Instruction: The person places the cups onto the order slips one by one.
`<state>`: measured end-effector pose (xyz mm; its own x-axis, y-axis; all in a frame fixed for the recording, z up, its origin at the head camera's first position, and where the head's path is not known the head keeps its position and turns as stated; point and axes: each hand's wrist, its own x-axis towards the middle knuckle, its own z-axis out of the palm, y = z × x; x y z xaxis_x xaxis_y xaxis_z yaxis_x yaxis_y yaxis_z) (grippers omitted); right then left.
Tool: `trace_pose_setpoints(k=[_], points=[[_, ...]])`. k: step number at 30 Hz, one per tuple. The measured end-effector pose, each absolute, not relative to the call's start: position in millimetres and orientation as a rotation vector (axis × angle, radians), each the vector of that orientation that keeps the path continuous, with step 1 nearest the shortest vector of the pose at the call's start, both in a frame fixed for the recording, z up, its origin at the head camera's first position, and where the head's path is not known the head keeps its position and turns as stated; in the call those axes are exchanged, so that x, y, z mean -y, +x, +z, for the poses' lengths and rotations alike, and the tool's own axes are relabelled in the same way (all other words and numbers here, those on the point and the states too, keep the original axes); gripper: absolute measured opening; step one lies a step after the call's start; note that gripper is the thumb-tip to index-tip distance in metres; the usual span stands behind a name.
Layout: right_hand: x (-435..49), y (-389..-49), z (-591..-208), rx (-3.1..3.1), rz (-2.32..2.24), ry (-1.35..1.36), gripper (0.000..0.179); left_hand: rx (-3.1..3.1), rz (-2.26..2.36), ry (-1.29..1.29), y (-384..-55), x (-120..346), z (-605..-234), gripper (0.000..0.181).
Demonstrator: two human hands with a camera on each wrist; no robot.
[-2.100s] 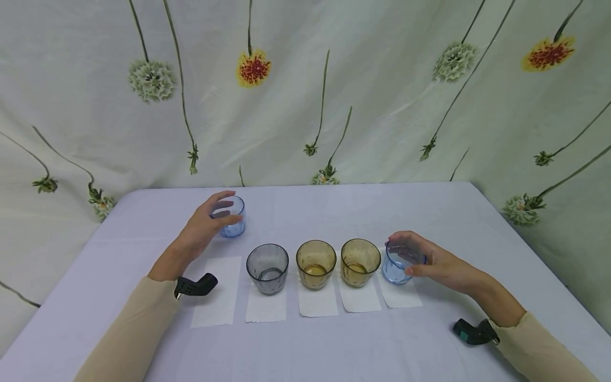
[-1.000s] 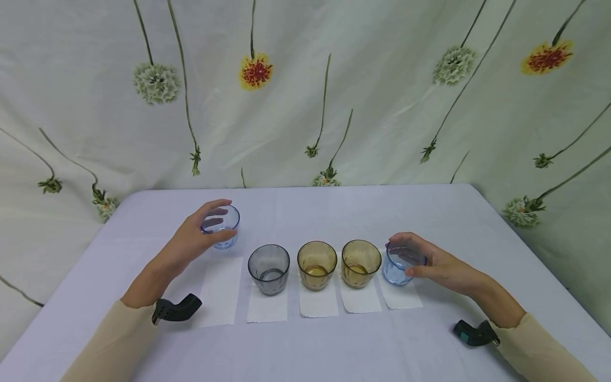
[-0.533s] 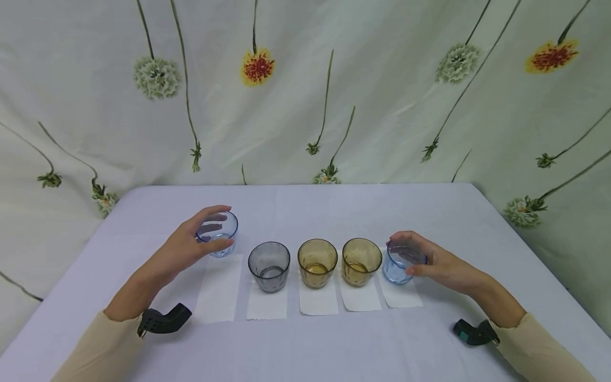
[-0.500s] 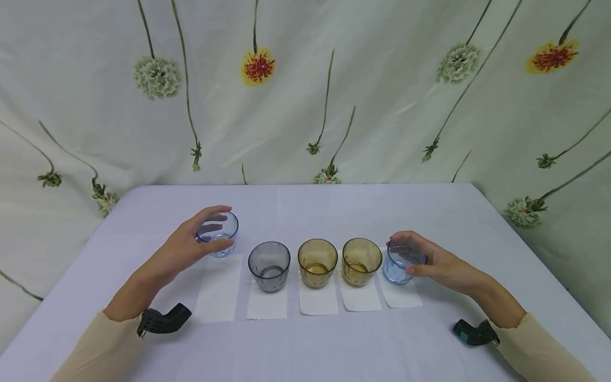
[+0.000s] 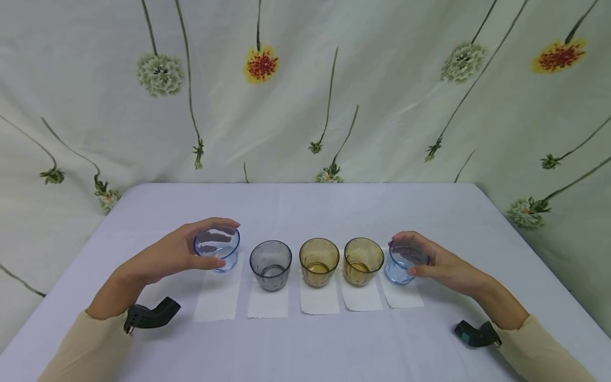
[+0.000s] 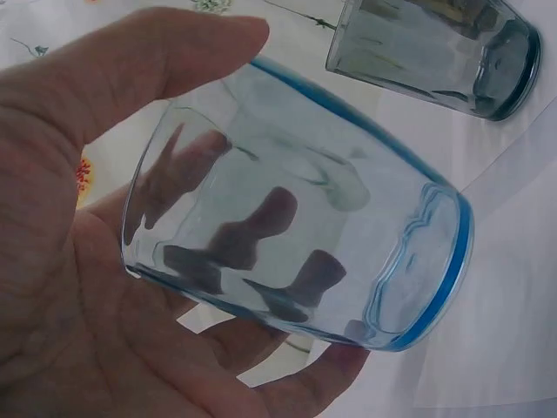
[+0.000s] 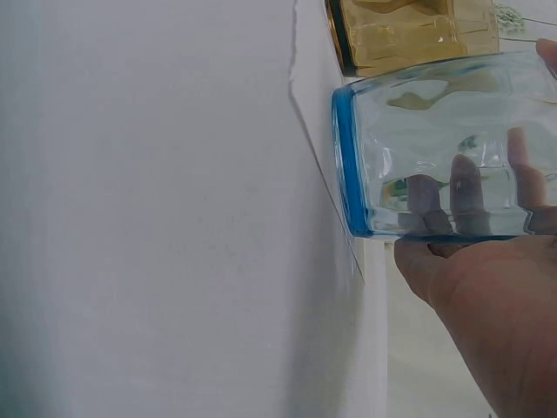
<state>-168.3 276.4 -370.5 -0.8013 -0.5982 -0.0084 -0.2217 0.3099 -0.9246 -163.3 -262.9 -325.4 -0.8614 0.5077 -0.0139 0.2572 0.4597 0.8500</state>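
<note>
My left hand (image 5: pixel 167 254) holds a clear blue glass (image 5: pixel 227 261), thumb on the near side and fingers round the far side. That glass is upright over the far end of the leftmost white paper strip (image 5: pixel 217 300). In the left wrist view, the fingers show through the glass wall. At the right end of the row, my right hand (image 5: pixel 441 268) grips a second blue glass (image 5: pixel 397 271), which stands on the rightmost strip (image 5: pixel 404 298). Between them stand a grey glass (image 5: pixel 271 276) and two amber glasses, one left (image 5: pixel 319 276) and one right (image 5: pixel 363 273).
The three middle glasses stand on their own paper strips, side by side with narrow gaps. A white cloth covers the table (image 5: pixel 305 345). Behind it hangs a flowered curtain (image 5: pixel 296 116). Black wrist cameras sit on the left wrist (image 5: pixel 151 314) and right wrist (image 5: pixel 477 334).
My left hand has brought its blue glass from the back left of the table nearer, to the leftmost strip. The right hand and the other glasses have stayed in place.
</note>
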Motion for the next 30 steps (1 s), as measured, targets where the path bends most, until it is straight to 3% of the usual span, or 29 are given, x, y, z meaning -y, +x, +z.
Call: trace_pose_setpoints(k=[17,30], points=[[-276,-169,-371,-2.186,-1.518,-0.852,0.057,-2.337,1.226,0.854,-163,274,-331,0.062],[-278,-170,-372,-2.15,-1.541,-0.884,0.056,-2.338,1.245,0.83,-165,274,-332,0.065]])
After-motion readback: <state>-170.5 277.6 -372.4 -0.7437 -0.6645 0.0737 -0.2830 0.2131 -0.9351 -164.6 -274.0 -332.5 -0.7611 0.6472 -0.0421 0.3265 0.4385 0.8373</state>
